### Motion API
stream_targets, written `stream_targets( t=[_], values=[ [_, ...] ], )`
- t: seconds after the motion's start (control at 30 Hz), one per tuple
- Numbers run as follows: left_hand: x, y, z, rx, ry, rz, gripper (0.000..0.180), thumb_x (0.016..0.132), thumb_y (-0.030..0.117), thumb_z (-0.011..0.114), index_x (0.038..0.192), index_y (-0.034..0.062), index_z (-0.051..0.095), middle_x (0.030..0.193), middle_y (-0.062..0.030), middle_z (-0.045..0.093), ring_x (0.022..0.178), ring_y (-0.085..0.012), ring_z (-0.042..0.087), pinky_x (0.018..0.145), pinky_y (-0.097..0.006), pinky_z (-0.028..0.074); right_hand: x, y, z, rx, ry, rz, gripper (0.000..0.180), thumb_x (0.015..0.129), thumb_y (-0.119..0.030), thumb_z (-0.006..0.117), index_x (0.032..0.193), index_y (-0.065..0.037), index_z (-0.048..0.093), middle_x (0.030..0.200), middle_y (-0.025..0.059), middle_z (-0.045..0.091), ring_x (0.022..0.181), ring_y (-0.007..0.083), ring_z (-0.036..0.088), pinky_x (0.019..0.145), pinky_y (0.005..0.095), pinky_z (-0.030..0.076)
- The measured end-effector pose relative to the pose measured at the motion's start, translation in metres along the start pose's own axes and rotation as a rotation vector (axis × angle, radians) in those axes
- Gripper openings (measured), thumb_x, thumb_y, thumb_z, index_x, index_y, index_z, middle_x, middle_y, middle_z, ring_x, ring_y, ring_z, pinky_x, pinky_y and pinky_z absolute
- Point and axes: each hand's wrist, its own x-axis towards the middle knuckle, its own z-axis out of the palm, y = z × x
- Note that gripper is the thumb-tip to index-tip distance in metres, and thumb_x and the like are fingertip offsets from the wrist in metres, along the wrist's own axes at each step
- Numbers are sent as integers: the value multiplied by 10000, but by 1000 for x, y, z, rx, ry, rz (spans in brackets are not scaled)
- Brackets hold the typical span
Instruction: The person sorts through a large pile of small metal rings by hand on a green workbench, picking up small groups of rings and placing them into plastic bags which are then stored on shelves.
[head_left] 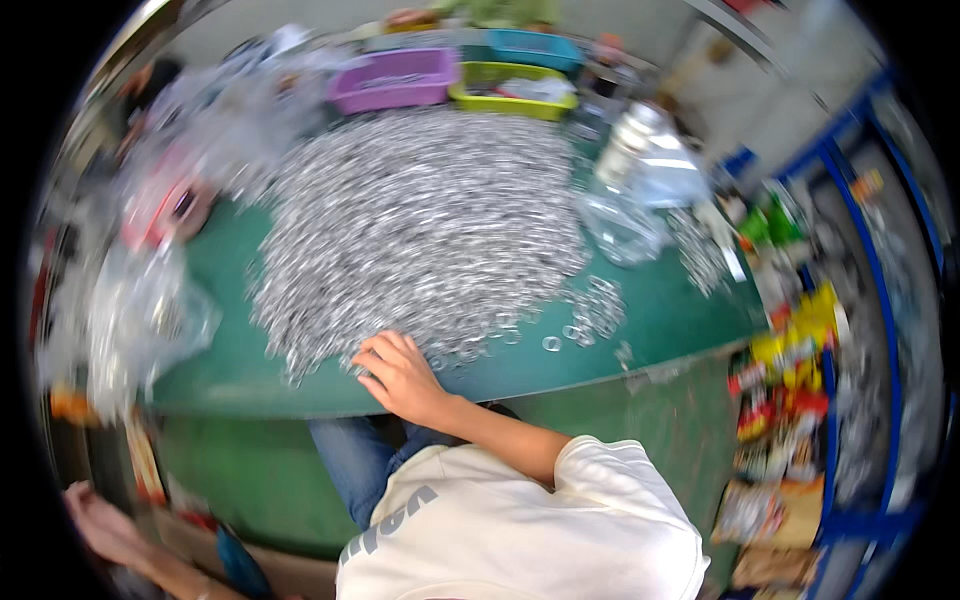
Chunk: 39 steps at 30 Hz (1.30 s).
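Observation:
A wide, flat heap of small silvery metal rings (430, 220) covers much of the green tabletop (690, 325). At its near edge, my right hand (398, 378) lies palm down, fingers apart and fingertips touching the rings; nothing shows in its grip. My left hand (100, 525) is far off at the lower left, away from the tabletop and beside the clutter there. Blur hides how its fingers are set and whether they hold anything. A few loose rings (552, 344) lie to the right of the heap, near a small cluster (598, 308).
Behind the heap stand a purple basket (395, 95), a yellow-green basket (510, 104) and a blue basket (535, 47). Clear plastic bags (145, 315) crowd the left side. A clear plastic container (625, 235) stands right. Blue shelving (830, 400) holds colourful packages.

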Motion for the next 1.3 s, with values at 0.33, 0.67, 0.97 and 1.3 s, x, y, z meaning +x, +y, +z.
stream_targets(
  t=[0.33,0.67,0.97,1.3],
  values=[
    [-274,-2,247,114,-1271,223,320,756,-80,563,1067,-2,562,1134,-158,534,1084,-324,506,968,-378,366,-75,23,-76,-431,392,303,303,758,-160,680,1046,-86,618,1158,87,508,1132,308,434,885,441,326],
    [-359,0,243,322,-1161,327,461,814,43,576,1252,14,434,1438,-235,262,1353,-471,142,1070,-580,140,-186,106,-247,-833,906,759,224,792,-114,615,1008,-52,622,1023,115,605,999,307,507,861,422,378],
    [-377,16,253,551,-1099,382,424,860,63,514,1270,14,418,1443,-232,254,1356,-465,147,1087,-581,140,-217,189,-342,-1070,645,984,389,875,-224,577,1204,-22,530,1339,118,456,1264,331,373,988,506,289],
    [-381,10,258,536,-1123,395,384,884,65,472,1245,-46,405,1379,-260,327,1342,-479,182,1075,-586,145,-198,188,-359,-888,434,971,507,911,-377,503,1301,-55,474,1423,121,371,1355,310,271,1078,530,199]
  ],
)
